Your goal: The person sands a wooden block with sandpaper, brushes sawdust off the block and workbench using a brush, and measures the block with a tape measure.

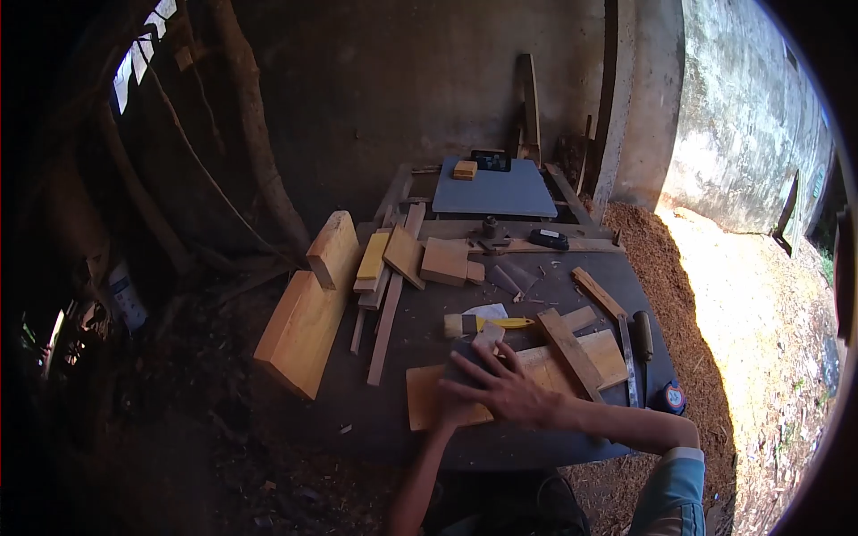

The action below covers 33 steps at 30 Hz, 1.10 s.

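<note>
Right hand's [527, 399] fingers are spreading apart over the left hand [458, 411], whose fingers are hiding underneath, so no clue what they're gripping. A small pale block [489, 334] is sitting by the right fingertips, and a flat wooden board [424, 393] is lying under both hands, the bench [429, 308] presumably backing it up. Paintbrush [469, 325] is resting just beyond, likely parked there for easy reach; tape measure [670, 398] is hugging the edge.
</note>
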Available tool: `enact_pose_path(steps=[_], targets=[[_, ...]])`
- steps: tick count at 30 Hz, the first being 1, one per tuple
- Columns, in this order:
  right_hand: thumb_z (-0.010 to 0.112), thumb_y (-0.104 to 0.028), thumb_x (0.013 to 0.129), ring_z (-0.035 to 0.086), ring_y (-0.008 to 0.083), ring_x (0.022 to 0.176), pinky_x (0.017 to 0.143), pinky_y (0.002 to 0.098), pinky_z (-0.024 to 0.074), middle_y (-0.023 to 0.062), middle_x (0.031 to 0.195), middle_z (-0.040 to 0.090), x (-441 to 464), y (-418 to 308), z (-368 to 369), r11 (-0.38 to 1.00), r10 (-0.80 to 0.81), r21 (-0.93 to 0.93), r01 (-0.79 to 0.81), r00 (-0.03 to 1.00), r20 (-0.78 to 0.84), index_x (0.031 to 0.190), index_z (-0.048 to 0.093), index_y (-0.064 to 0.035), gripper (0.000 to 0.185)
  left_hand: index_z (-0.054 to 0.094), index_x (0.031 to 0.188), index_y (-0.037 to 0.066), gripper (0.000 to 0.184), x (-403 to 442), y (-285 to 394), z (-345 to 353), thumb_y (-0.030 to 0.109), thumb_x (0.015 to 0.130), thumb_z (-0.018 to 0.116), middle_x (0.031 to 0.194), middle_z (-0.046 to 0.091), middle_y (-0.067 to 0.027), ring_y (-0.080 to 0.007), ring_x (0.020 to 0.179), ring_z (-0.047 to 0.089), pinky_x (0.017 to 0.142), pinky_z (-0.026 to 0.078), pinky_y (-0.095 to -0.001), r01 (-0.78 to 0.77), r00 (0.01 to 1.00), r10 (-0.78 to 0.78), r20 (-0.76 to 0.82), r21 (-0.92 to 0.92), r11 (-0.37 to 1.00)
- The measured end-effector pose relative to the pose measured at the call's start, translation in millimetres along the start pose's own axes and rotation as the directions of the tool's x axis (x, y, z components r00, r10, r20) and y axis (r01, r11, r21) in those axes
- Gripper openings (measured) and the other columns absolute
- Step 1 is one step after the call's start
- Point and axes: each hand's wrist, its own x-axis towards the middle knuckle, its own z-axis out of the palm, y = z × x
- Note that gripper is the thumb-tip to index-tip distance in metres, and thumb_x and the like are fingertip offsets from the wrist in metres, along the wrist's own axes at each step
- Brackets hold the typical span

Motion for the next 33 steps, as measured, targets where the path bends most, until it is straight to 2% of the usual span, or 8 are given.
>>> enact_pose_path(steps=[2, 4, 5, 10, 13, 19, 23, 33], targets=[[0.049, -0.004, 0.074, 0.018, 0.033, 0.135, 0.105, 0.0601, 0.0088, 0.0066, 0.148, 0.017, -11, -5, 5, 0.992, -0.123, 0.0, 0.124, 0.992, 0.029, 0.139, 0.025, -0.0279, 0.073, 0.052, 0.113, -0.003, 0.042, -3, 5, -6, 0.009, 0.075, 0.064, 0.104, 0.06, -0.0108, -0.0173, 0.097, 0.057, 0.082, 0.045, -0.0307, 0.075, 0.997, -0.073, 0.023, -0.142, 0.987], [0.047, -0.002, 0.073, 0.019, 0.033, 0.134, 0.105, 0.059, 0.0096, 0.0072, 0.146, 0.022, 2, 46, -13, 0.947, 0.307, 0.051, -0.316, 0.942, 0.135, 0.14, 0.025, -0.0259, 0.074, 0.053, 0.111, -0.003, 0.039, 22, 21, -32, 0.008, 0.075, 0.061, 0.102, 0.062, -0.0132, -0.0199, 0.097, 0.059, 0.081, 0.045, -0.0311, 0.418, 0.892, -0.366, 0.265, -0.792, 0.445], [0.046, 0.0, 0.072, 0.02, 0.0329, 0.134, 0.107, 0.0558, 0.0115, 0.0089, 0.145, 0.025, 2, 62, -18, 0.872, 0.469, 0.033, -0.489, 0.852, 0.233, 0.14, 0.026, -0.0252, 0.075, 0.051, 0.114, -0.003, 0.043, 20, 20, -35, 0.007, 0.073, 0.062, 0.106, 0.06, -0.0139, -0.0201, 0.1, 0.058, 0.083, 0.044, -0.0309, 0.446, 0.887, -0.358, 0.293, -0.745, 0.495], [0.039, 0.001, 0.07, 0.034, 0.0334, 0.126, 0.102, 0.0339, 0.0308, 0.0197, 0.138, 0.033, -26, 55, -8, 0.61, 0.303, 0.755, -0.241, 0.951, 0.058, 0.14, 0.025, -0.0159, 0.074, 0.053, 0.11, -0.001, 0.044, 23, 22, -35, 0.008, 0.069, 0.065, 0.101, 0.06, -0.0114, -0.0192, 0.096, 0.058, 0.084, 0.044, -0.0306, 0.326, 0.919, -0.372, 0.129, -0.78, 0.535], [0.04, -0.005, 0.074, 0.041, 0.0245, 0.118, 0.095, 0.0311, 0.0336, 0.0167, 0.134, 0.04, -29, 21, -24, 0.129, 0.415, 0.891, -0.436, 0.839, 0.351, 0.141, 0.026, -0.0147, 0.069, 0.052, 0.111, 0.001, 0.048, 23, 19, -49, 0.01, 0.066, 0.068, 0.101, 0.06, -0.0103, -0.0162, 0.095, 0.056, 0.083, 0.044, -0.0303, 0.299, 0.938, -0.324, 0.121, -0.752, 0.588], [0.047, -0.013, 0.075, 0.041, 0.0273, 0.119, 0.099, 0.033, 0.0311, 0.0214, 0.128, 0.043, -44, 13, 43, 0.122, 0.545, 0.895, -0.428, 0.783, 0.3, 0.136, 0.031, -0.0028, 0.064, 0.051, 0.111, 0.0, 0.055, 66, 25, -99, 0.019, 0.063, 0.071, 0.092, 0.063, -0.0164, -0.0263, 0.088, 0.062, 0.08, 0.048, -0.0359, 0.301, 0.91, -0.15, 0.386, -0.369, 0.88], [0.055, -0.017, 0.07, 0.033, 0.0317, 0.126, 0.105, 0.0361, 0.0241, 0.0233, 0.137, 0.033, -44, 16, 44, 0.4, 0.375, 0.871, -0.284, 0.918, 0.127, 0.139, 0.019, 0.0005, 0.079, 0.053, 0.102, -0.002, 0.053, 107, 37, -84, 0.03, 0.063, 0.069, 0.091, 0.062, -0.0218, -0.0345, 0.089, 0.06, 0.079, 0.048, -0.0409, 0.12, 0.644, -0.205, 0.737, 0.167, 0.979], [0.053, -0.021, 0.065, 0.029, 0.028, 0.128, 0.106, 0.0351, 0.0209, 0.0179, 0.143, 0.022, -24, 15, 39, 0.263, 0.4, 0.96, -0.093, 0.916, -0.02, 0.143, 0.009, -0.0092, 0.09, 0.057, 0.092, -0.003, 0.049, 113, 40, -70, 0.033, 0.061, 0.069, 0.084, 0.062, -0.0221, -0.0357, 0.083, 0.062, 0.075, 0.049, -0.0422, 0.145, 0.713, -0.196, 0.674, 0.132, 0.981]])
